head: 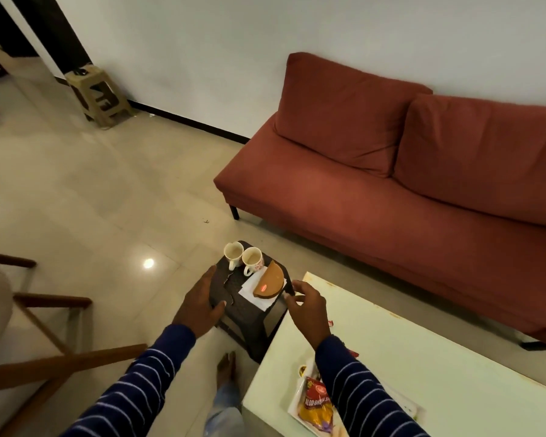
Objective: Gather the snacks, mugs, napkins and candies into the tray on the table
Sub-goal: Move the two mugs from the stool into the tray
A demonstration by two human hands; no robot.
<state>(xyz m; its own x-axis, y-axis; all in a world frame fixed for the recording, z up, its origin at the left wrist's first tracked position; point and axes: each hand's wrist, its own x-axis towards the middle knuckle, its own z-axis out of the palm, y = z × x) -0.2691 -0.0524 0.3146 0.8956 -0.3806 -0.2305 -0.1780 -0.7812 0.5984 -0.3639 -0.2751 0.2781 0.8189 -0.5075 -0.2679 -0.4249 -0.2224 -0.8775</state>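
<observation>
Two white mugs [233, 253] [252, 259] stand at the far end of a dark plastic stool [249, 310] beside the table. A white napkin [252, 290] lies on the stool with an orange-brown half-round snack pack [270, 280] on top. My left hand [200, 305] grips the stool's left edge, thumb on its top. My right hand [306, 305] pinches the stool's right corner. A red and yellow snack packet [316, 405] lies on a white tray [293, 405] on the pale table [438, 357], partly hidden by my right sleeve. Red candies [330, 323] lie on the table.
A red sofa [391, 190] runs along the wall behind the table and stool. A wooden chair frame [44, 357] stands at the left. A beige plastic stool [100, 96] sits in the far corner. My bare foot [227, 367] is on the tiled floor below the dark stool.
</observation>
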